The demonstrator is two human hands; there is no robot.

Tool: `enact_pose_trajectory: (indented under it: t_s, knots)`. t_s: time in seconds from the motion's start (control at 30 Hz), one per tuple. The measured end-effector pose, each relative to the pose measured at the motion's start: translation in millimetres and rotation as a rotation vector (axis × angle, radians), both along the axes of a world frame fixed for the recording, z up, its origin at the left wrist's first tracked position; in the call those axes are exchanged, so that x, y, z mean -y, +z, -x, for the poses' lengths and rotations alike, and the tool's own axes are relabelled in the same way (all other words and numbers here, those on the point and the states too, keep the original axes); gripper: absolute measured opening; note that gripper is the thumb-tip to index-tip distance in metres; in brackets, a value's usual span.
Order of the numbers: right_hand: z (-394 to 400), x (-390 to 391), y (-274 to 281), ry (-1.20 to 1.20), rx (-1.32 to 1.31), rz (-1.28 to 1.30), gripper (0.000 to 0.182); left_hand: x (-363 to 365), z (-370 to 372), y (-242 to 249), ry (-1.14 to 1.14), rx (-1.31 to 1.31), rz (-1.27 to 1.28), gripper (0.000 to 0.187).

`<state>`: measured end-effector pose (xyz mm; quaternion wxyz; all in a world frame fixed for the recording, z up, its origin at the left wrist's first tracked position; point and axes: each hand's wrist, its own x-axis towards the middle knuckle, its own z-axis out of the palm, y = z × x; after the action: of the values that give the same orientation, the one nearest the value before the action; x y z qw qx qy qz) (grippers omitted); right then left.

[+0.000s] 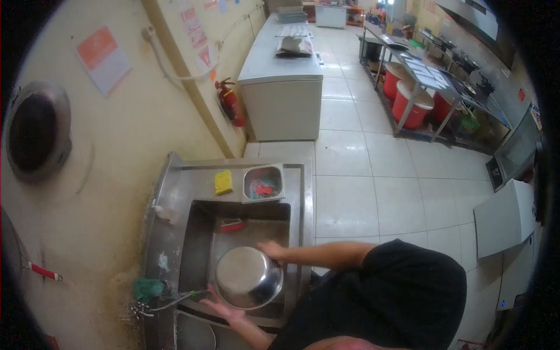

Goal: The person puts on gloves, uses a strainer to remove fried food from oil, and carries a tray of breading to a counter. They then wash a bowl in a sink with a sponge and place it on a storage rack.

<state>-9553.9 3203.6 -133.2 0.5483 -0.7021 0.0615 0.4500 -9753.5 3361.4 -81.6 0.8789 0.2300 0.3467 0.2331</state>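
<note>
A shiny steel bowl [242, 271] is turned bottom up over the sink basin [198, 233]. My right hand [271, 251] grips its far edge, with the fingers partly hidden behind the bowl. At the near side my left hand [224, 309] has its fingers spread, right at the bowl's rim. A thin hose with a green end [192, 294] reaches toward the bowl beside my left hand. Deeper in the basin lies a red-handled item [232, 225].
A yellow sponge [223, 182] and a small steel pan [263, 182] with red and blue items sit on the sink's ledge. A green cloth [148, 289] lies by the tap. Beyond stand a white chest freezer [280, 108], a fire extinguisher [231, 104] and red buckets [411, 105] under a table.
</note>
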Motion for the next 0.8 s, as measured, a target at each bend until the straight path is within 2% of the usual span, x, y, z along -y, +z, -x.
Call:
enact_pose_trajectory:
  t_s: [0.03,0.1,0.13,0.17,0.2,0.27,0.3,0.37,0.4,0.43,0.47,0.5,0.53,0.57,0.6,0.67,0.7,0.73,0.77,0.8]
  knots:
    - [7.3,8.4,-3.9,-0.08,0.029,-0.044,0.046,1.9,1.9,-7.8,-0.006,0.002,0.0,0.086]
    - [5.7,3.8,-41.3,-0.079,0.313,0.177,0.046,-1.1,8.3,-33.8,-0.288,-0.085,-0.05,0.085]
    - [0.1,0.9,-28.9,-0.091,0.319,0.166,0.046,4.1,9.4,-36.0,-0.323,-0.115,-0.096,0.08]
    - [-1.7,1.9,-17.6,0.032,0.374,0.155,0.047,4.4,10.4,-36.7,-0.335,-0.114,-0.103,0.08]
    - [-1.5,7.4,-6.9,0.157,0.422,0.152,0.047,8.9,13.4,-35.6,-0.281,-0.152,-0.159,0.076]
    - [-7.8,3.6,-2.1,0.188,0.424,0.15,0.049,2.6,19.5,-49.2,-0.151,-0.15,-0.174,0.065]
    - [-10.6,4.1,0.2,0.231,0.431,0.137,0.051,0.3,18.4,-46.1,-0.156,-0.15,-0.169,0.065]
    - [-13.3,18.2,4.1,0.222,0.467,0.074,0.051,-1.4,20.5,-37.5,0.131,-0.176,-0.158,0.061]
    - [-16.8,30.6,4.4,0.337,0.456,-0.109,0.049,-1.8,23.3,-47.4,0.178,-0.075,-0.212,0.061]
    - [-22.3,46.2,5.8,0.443,0.45,-0.291,0.046,-40.1,71.1,-143.8,0.167,-0.065,-0.215,0.061]
    - [-25.1,66.6,10.2,0.424,0.463,-0.286,0.046,-71.9,88.4,-219.9,0.167,-0.198,-0.342,0.057]
    - [-21.6,93.2,12.1,0.456,0.191,-0.38,0.046,-111.0,89.3,-265.3,0.163,-0.334,-0.469,0.054]
    - [-15.2,124.3,11.9,0.484,-0.086,-0.475,0.046,-71.2,84.1,-249.0,0.142,-0.328,-0.473,0.054]
    - [-15.2,158.0,-5.1,0.496,-0.009,-0.378,0.046,-49.0,41.7,-193.5,0.414,-0.688,-0.581,0.049]
    - [-11.2,187.1,-33.2,0.508,0.059,-0.294,0.047,-20.8,3.9,-107.9,0.707,-1.05,-0.692,0.046]
    - [4.8,277.4,-60.9,0.496,0.676,0.218,0.048,6.9,-6.8,-95.5,0.773,-1.176,-0.778,0.04]
    - [19.7,327.4,-65.0,0.357,0.674,0.331,0.046,11.0,-6.5,-109.1,0.766,-1.192,-0.764,0.04]
    - [37.7,379.1,-98.1,0.165,0.635,0.39,0.045,-5.6,-12.5,-125.0,0.757,-1.343,-0.934,0.038]
    - [58.3,429.4,-113.2,0.087,0.416,0.577,0.051,-25.1,-16.3,-136.9,0.744,-1.487,-1.119,0.037]
    - [89.4,482.4,-131.8,0.023,0.359,0.814,0.056,-17.5,-11.7,-145.3,0.715,-1.625,-1.289,0.037]
